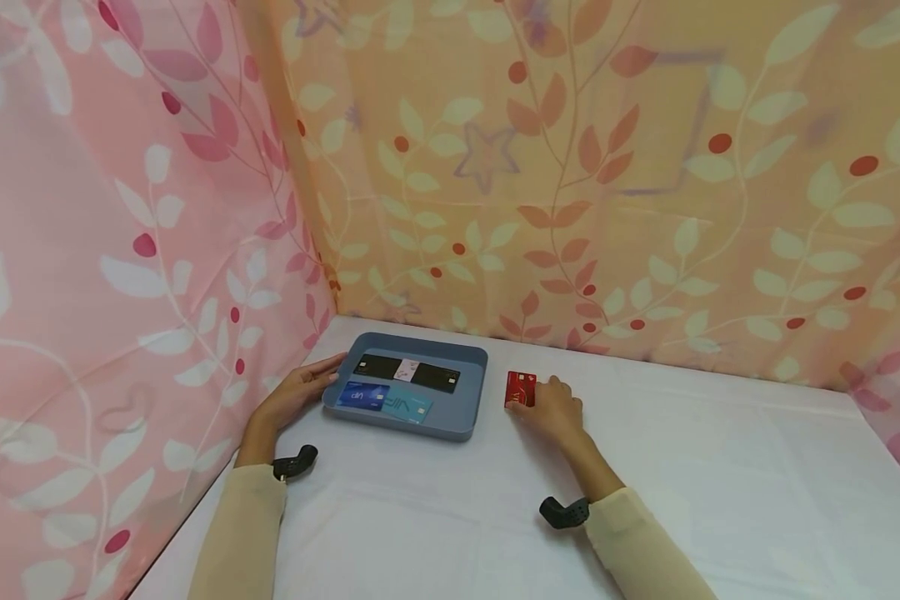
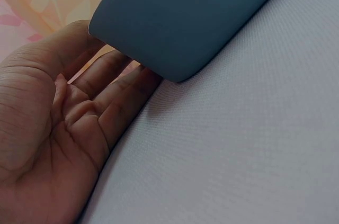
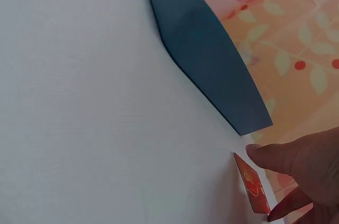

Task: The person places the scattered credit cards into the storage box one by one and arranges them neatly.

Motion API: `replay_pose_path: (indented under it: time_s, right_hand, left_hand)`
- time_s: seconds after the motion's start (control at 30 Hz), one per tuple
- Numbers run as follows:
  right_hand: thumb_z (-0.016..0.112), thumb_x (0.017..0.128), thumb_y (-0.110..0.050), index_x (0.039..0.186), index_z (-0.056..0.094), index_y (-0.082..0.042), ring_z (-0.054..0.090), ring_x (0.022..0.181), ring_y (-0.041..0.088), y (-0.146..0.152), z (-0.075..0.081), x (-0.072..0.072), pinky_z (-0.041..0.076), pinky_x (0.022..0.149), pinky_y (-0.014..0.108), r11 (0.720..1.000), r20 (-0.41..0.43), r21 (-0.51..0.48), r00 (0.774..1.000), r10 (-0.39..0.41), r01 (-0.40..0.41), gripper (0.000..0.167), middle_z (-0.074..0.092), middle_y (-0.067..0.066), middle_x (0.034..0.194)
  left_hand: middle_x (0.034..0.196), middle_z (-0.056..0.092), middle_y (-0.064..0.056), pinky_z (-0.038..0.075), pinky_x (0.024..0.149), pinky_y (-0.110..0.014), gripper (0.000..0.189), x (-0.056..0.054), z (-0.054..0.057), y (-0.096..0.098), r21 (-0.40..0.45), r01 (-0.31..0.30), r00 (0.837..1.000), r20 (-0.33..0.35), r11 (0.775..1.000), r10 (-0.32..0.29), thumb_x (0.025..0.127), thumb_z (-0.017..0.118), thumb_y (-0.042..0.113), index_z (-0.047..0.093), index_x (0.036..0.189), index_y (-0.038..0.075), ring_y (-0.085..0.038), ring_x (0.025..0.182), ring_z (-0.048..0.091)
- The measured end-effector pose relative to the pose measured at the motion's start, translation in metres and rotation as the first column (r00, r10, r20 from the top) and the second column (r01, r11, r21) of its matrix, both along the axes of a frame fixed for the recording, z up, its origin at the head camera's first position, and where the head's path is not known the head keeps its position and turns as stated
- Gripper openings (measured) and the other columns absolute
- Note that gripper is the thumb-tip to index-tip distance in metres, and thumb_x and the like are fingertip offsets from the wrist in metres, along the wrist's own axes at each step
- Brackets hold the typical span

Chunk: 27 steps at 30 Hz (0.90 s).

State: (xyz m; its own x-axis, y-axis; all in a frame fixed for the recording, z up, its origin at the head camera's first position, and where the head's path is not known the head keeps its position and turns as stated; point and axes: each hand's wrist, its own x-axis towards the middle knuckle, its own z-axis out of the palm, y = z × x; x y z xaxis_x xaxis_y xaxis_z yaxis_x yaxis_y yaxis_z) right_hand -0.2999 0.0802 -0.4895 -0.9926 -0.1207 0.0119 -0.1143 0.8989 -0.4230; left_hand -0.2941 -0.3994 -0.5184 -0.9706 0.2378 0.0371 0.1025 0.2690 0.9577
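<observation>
A red bank card with gold markings is at my right hand. The fingers bend at its right side and the thumb overlaps its lower edge. In the right wrist view, a fingertip meets one corner of the red card, with the thumb close above it. My left hand rests against the left side of a blue-grey tray. In the left wrist view, its fingers reach along the tray's outer wall, their tips hidden behind it.
Inside the tray are two black cards, a pink-white piece between them, a dark blue card and a light blue card. Floral cloth hangs behind and at the sides of the white table.
</observation>
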Motion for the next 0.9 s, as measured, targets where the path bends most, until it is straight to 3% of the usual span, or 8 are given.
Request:
replay_pose_path:
  time_s: [0.27,0.47,0.7,0.8,0.9]
  right_hand:
    - [0.079,0.086,-0.046,0.130,0.058,0.007,0.047,0.120,0.042,-0.009,-0.008,0.000,0.036,0.103,0.069,0.999,0.007,-0.031,1.000,-0.024,0.024,0.072,0.054,0.025,0.121]
    - [0.079,0.085,-0.048,0.132,0.056,0.008,0.045,0.124,0.044,-0.014,-0.013,-0.001,0.029,0.105,0.076,0.999,-0.043,-0.008,0.998,-0.046,0.046,0.077,0.053,0.028,0.124]
    - [0.078,0.087,-0.041,0.134,0.057,0.005,0.047,0.123,0.043,-0.012,-0.014,-0.001,0.031,0.102,0.075,1.000,-0.077,0.010,0.997,-0.020,0.021,0.070,0.053,0.027,0.126]
    - [0.077,0.089,-0.034,0.136,0.057,0.001,0.048,0.119,0.041,-0.007,-0.011,-0.002,0.037,0.098,0.070,1.000,-0.060,0.014,0.998,0.025,-0.024,0.062,0.054,0.025,0.123]
    - [0.076,0.089,-0.026,0.137,0.058,-0.003,0.048,0.124,0.042,0.000,-0.008,-0.004,0.037,0.101,0.070,0.998,-0.017,-0.002,0.998,0.064,-0.064,0.056,0.055,0.025,0.130]
  left_hand:
    - [0.164,0.033,-0.009,0.039,0.107,-0.017,0.055,-0.001,0.001,0.000,0.016,0.019,1.000,0.002,1.000,-0.019,0.106,0.055,0.022,0.039,0.158,0.014,-0.030,0.152,0.026]
    - [0.163,0.034,-0.008,0.039,0.107,-0.018,0.054,-0.001,0.001,0.001,0.026,0.008,1.000,0.008,1.000,-0.008,0.106,0.056,0.022,0.040,0.157,0.014,-0.030,0.152,0.026]
    - [0.163,0.036,-0.004,0.040,0.106,-0.017,0.055,0.001,0.000,0.000,0.035,-0.013,0.999,0.035,0.999,0.012,0.105,0.058,0.025,0.041,0.157,0.018,-0.027,0.152,0.028]
    - [0.163,0.035,-0.005,0.040,0.105,-0.016,0.055,0.001,-0.001,0.000,0.042,-0.007,0.999,0.033,0.999,0.005,0.105,0.057,0.024,0.040,0.157,0.017,-0.028,0.152,0.028]
    - [0.163,0.036,-0.005,0.040,0.105,-0.016,0.055,0.001,0.000,0.000,0.043,-0.003,1.000,0.027,0.999,0.002,0.105,0.057,0.022,0.040,0.157,0.016,-0.028,0.152,0.027]
